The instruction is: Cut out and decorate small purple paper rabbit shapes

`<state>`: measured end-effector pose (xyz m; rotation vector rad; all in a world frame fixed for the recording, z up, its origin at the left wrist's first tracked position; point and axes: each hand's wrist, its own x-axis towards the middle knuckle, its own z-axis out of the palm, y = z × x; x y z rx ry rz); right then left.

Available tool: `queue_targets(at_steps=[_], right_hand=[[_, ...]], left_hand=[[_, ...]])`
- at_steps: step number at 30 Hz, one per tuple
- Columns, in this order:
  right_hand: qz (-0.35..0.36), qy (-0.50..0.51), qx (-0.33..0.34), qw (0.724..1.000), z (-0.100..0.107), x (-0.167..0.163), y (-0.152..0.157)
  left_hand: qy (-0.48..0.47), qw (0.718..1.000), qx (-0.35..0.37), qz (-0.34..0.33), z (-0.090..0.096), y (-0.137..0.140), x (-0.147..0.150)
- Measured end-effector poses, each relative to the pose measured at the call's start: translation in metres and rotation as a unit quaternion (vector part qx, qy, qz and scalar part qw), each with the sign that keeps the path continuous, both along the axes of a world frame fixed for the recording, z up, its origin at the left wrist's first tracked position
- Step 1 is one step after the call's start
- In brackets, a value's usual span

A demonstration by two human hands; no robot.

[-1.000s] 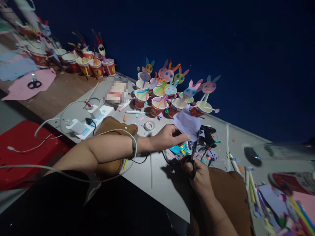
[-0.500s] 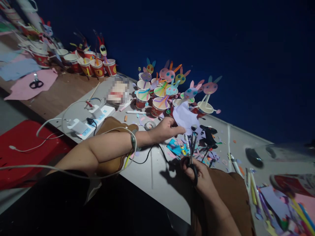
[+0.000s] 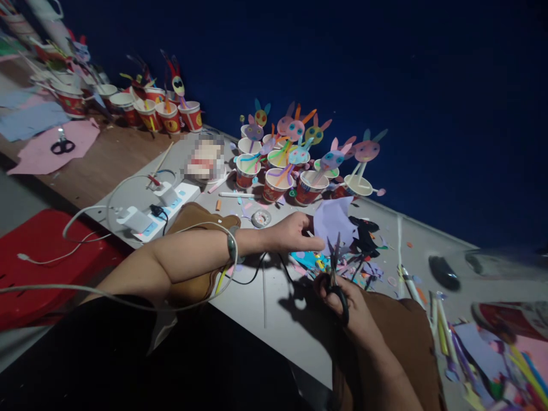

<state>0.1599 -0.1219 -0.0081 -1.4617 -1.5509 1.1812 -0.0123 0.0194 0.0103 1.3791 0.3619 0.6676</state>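
Between thumb and fingers, my left hand (image 3: 293, 233) pinches a piece of lilac paper (image 3: 334, 220). My right hand (image 3: 349, 299) grips black-handled scissors (image 3: 335, 257); their blades are slightly apart, pointing up at the paper's lower edge. Whether the blades touch the paper, I cannot tell. Coloured paper scraps (image 3: 310, 261) lie on the table below the paper. Just beyond my hands stand paper cups (image 3: 311, 187), several of them holding rabbit-faced paper figures (image 3: 334, 160) on strips.
A white power strip (image 3: 171, 208) with plugs and cables lies left of my arm, and a cable loops over that forearm. Another pair of scissors (image 3: 63, 147) rests on pink paper (image 3: 38, 160) at far left. A computer mouse (image 3: 443, 273) sits at right. A red stool (image 3: 55, 251) stands lower left.
The lilac paper has turned and dropped lower, uncovering a cup behind it. The scissor blades, nearly together before, are now further apart. My left hand has shifted slightly.
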Motion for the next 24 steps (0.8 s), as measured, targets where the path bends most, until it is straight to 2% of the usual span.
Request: queue_targets(at_steps=[24], right_hand=[[-0.003, 0.002, -0.015, 1.000, 0.0012, -0.0007, -0.0002]], left_hand=[[0.008, 1.000, -0.004, -0.004, 0.0051, -0.0015, -0.0020]])
